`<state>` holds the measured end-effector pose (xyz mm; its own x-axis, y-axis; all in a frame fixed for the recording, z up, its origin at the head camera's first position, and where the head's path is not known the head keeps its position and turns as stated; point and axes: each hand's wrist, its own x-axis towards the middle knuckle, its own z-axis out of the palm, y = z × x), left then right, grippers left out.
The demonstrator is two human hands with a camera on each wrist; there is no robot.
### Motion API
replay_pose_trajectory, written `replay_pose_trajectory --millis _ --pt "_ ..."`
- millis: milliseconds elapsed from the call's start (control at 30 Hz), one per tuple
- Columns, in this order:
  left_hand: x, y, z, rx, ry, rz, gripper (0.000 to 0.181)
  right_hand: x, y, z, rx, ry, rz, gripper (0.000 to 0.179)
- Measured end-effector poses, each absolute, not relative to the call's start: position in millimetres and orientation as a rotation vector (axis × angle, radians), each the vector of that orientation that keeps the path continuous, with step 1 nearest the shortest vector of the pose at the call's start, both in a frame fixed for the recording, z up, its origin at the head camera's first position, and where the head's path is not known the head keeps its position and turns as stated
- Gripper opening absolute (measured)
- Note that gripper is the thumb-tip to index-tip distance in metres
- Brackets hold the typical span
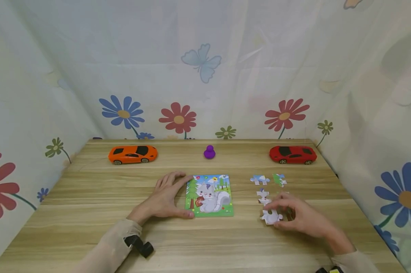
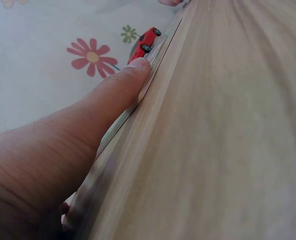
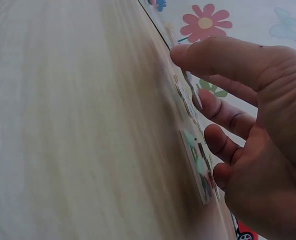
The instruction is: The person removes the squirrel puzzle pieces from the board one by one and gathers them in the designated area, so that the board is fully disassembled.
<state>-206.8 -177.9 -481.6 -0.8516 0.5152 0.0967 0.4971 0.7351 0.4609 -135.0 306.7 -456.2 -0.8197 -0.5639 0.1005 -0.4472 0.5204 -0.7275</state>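
Observation:
A square squirrel picture puzzle (image 1: 209, 196) lies flat on the table in the head view. My left hand (image 1: 167, 197) rests at its left side, fingers spread, with the thumb on the lower left corner and the fingertips by the upper left. To the right, my right hand (image 1: 302, 216) pinches a white-grey puzzle piece (image 1: 271, 217) between thumb and fingers, just above the table. Loose pieces lie around it: a blue one (image 1: 260, 179), a green one (image 1: 279, 179) and a white-and-purple one (image 1: 262, 195). Under the right hand, further pieces (image 3: 197, 162) are partly hidden.
Along the table's back edge stand an orange toy car (image 1: 133, 154), a purple knobbed toy (image 1: 210, 152) and a red toy car (image 1: 293, 154). A flowered curtain (image 1: 205, 94) hangs behind and on both sides of the wooden table (image 1: 205, 246).

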Motion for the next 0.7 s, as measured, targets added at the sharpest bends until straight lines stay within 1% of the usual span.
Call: replay_pose_trajectory --millis 700 --pt "-206.3 -177.9 -481.3 0.833 2.894 0.743 0.13 -132.0 306.1 -455.7 -0.783 2.623 -1.072 0.043"
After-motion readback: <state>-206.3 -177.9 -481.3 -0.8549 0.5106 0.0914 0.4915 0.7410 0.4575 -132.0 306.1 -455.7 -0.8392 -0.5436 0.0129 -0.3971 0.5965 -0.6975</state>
